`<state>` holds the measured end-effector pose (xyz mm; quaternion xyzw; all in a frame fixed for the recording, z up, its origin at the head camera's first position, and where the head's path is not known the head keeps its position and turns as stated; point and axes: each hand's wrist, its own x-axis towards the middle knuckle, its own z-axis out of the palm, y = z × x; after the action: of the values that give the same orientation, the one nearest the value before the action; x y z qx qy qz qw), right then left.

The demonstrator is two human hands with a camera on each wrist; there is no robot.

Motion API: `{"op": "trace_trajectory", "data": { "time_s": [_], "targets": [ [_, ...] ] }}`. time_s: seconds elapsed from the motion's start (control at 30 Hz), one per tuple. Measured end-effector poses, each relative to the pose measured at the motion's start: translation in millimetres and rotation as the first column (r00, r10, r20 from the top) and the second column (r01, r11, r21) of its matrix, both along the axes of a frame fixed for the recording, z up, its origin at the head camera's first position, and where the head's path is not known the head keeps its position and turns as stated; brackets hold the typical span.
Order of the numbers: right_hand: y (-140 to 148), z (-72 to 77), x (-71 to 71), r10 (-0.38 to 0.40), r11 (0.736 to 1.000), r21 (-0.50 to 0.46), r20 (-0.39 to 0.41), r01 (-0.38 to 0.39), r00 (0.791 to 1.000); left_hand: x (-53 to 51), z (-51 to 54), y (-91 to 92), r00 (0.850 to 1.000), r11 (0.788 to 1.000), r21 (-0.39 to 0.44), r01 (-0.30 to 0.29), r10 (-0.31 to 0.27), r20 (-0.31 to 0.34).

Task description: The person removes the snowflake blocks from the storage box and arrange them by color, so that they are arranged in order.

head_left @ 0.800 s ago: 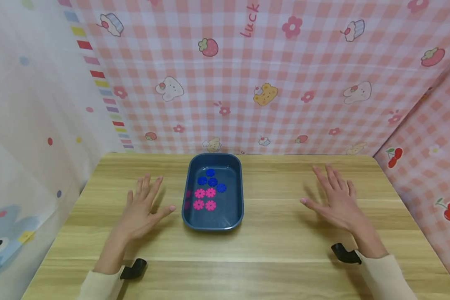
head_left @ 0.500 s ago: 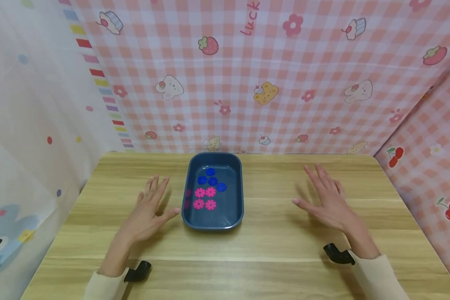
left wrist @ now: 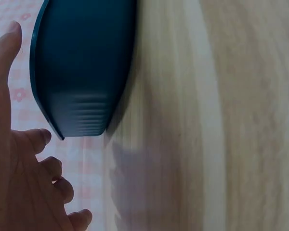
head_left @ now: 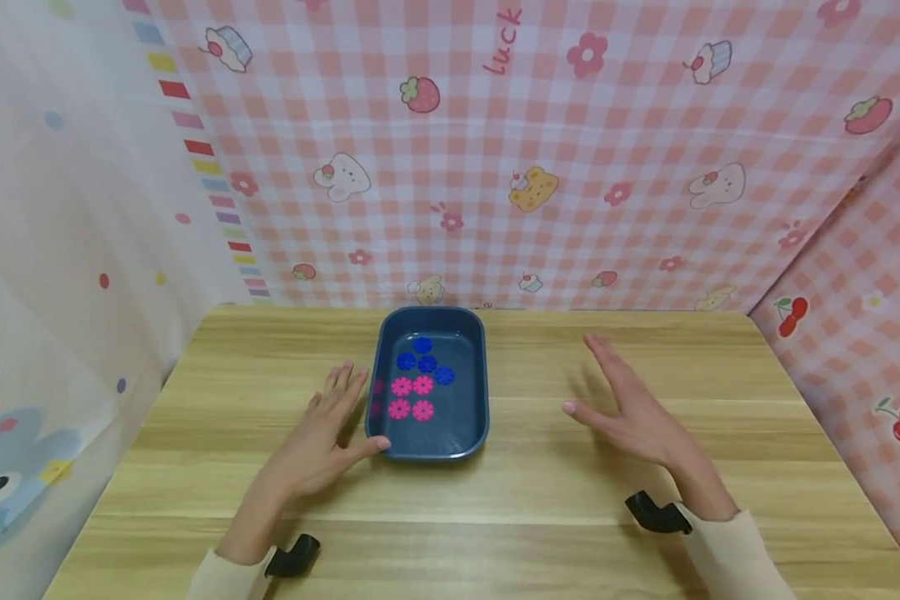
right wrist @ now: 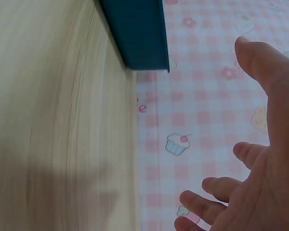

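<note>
A dark blue rectangular tray (head_left: 450, 437) lies on the wooden table, left of the middle in the head view. Inside it are several blue flower-shaped discs (head_left: 427, 364) at the far end and several pink flower-shaped discs (head_left: 423, 385) nearer. Beside the tray's left wall is my left hand (head_left: 318, 442), fingers extended, the thumb over the near left rim; whether it touches cannot be told. My right hand (head_left: 633, 421) hovers to the right of the tray, apart from it, with fingers spread and nothing held. Both wrist views show the tray's outer side (left wrist: 82, 67) beyond the fingers.
The wooden table (head_left: 525, 492) reaches back to a pink checked cloth (head_left: 480, 133). A white patterned cloth (head_left: 82, 208) hangs at the left, and another checked cloth (head_left: 855, 333) at the right. A black wrist mount (head_left: 292, 557) juts from the left sleeve.
Both hands have moved inward toward the tray. The left hand has come up beside its left wall, and the right hand has shifted left. The tray and discs stay in place.
</note>
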<state>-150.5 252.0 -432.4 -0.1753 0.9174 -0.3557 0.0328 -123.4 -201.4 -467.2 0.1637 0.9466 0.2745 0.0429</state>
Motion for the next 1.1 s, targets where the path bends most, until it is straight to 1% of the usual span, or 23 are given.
{"op": "trace_trajectory", "data": {
  "time_s": [0.17,0.27,0.4,0.47,0.53,0.67,0.77,0.9,1.1],
  "targets": [
    [-9.1,2.4,1.6,0.008,1.000,-0.022,0.010,-0.008,1.000,0.9,-1.4,4.9,1.000,1.000,-0.010,-0.005,0.005,0.006],
    [-13.2,1.3,0.8,0.018,0.999,-0.033,0.014,-0.018,1.000,1.8,-2.4,7.1,1.000,1.000,-0.008,-0.018,0.018,0.015],
    [-20.1,-0.2,0.1,0.032,0.999,-0.039,0.010,-0.031,0.999,2.5,-3.1,10.1,1.000,1.000,-0.008,-0.014,0.014,0.012],
    [-24.1,0.2,0.2,0.034,0.999,-0.037,0.009,-0.034,0.999,2.7,-2.9,11.6,1.000,1.000,-0.004,-0.013,0.013,0.010],
    [-28.0,0.9,0.3,0.036,0.999,-0.030,0.002,-0.036,0.999,3.3,-2.3,12.7,1.000,1.000,0.007,-0.027,0.027,0.016],
    [-35.2,1.5,-1.1,0.036,0.999,-0.029,-0.010,-0.037,0.999,3.4,-0.9,13.1,0.999,0.999,0.002,-0.036,0.036,0.002],
    [-40.3,2.3,-2.3,0.038,0.998,-0.039,-0.010,-0.039,0.999,2.7,0.3,13.1,1.000,1.000,-0.018,-0.016,0.016,-0.022],
    [-47.3,4.1,-3.7,0.051,0.998,-0.045,-0.003,-0.051,0.999,2.5,1.7,13.6,0.999,1.000,-0.028,0.003,-0.004,-0.033],
    [-57.6,6.4,-6.4,0.066,0.996,-0.054,0.006,-0.065,0.998,1.4,3.0,15.8,0.998,0.999,-0.026,0.033,-0.035,-0.053]
  ]
}}
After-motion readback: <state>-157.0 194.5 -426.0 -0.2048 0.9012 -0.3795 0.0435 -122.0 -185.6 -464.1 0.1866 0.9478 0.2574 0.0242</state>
